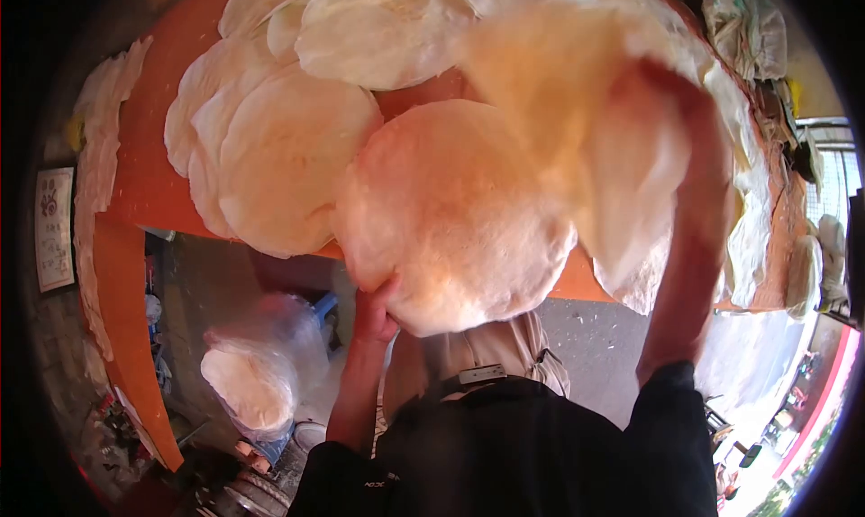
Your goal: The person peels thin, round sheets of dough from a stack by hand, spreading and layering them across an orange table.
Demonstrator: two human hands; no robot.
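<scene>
My left hand [383, 308] grips the near-left edge of a large round flatbread [464, 215], thumb on top, just past the orange table's front edge. Over the right side of the table, my right hand [644, 84] is smeared by motion. From it hangs a folded, blurred flatbread [545, 75], which I take it to be holding. To the left of the bread in my left hand, overlapping flatbreads [297, 161] lie on the table, partly covered by one another.
More flatbreads [383, 30] cover the far part of the orange table [158, 170]. On the floor at left, a clear plastic bag [302, 337] holds a stack of flatbreads [252, 391]. Others hang over the table's right edge. A framed sign [56, 228] is at far left.
</scene>
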